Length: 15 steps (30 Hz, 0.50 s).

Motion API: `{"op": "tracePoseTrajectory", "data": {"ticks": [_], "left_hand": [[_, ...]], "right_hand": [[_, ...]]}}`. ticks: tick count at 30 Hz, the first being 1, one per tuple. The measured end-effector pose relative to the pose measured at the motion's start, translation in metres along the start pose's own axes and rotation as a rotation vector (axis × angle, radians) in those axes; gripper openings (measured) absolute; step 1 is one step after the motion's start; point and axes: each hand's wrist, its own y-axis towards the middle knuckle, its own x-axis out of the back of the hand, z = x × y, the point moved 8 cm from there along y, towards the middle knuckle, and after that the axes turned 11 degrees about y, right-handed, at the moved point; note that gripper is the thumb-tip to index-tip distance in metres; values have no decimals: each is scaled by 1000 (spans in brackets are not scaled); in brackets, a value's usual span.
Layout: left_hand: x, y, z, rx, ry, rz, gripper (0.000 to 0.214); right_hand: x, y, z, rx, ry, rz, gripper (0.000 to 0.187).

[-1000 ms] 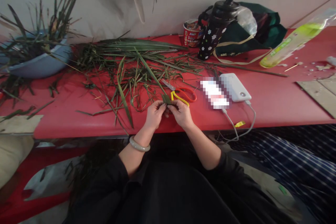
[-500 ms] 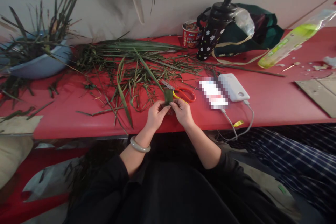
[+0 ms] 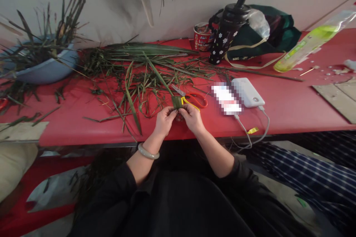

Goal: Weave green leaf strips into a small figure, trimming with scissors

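Fingers of the left hand (image 3: 164, 121) and right hand (image 3: 193, 120) pinch a folded green leaf (image 3: 177, 102) near the front edge of the desk (image 3: 283, 114); scissors (image 3: 184, 94) lie just beyond.

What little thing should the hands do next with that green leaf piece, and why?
Maybe the left hand should pinch the leaf piece alone, so the right hand could fold the long strip toward it. Both hands are pinching the piece's near edge, and the strip seems to stick out from its far side, with no fingers on it.
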Motion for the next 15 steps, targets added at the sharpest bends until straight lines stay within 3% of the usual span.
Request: {"op": "tracePoseTrajectory", "data": {"ticks": [7, 15], "left_hand": [[-1, 2, 6, 25, -32, 10, 18], [0, 1, 4, 19, -25, 11, 16]], "right_hand": [[3, 0, 3, 56, -110, -26, 19], [-1, 1, 8, 97, -110, 43, 18]]}}
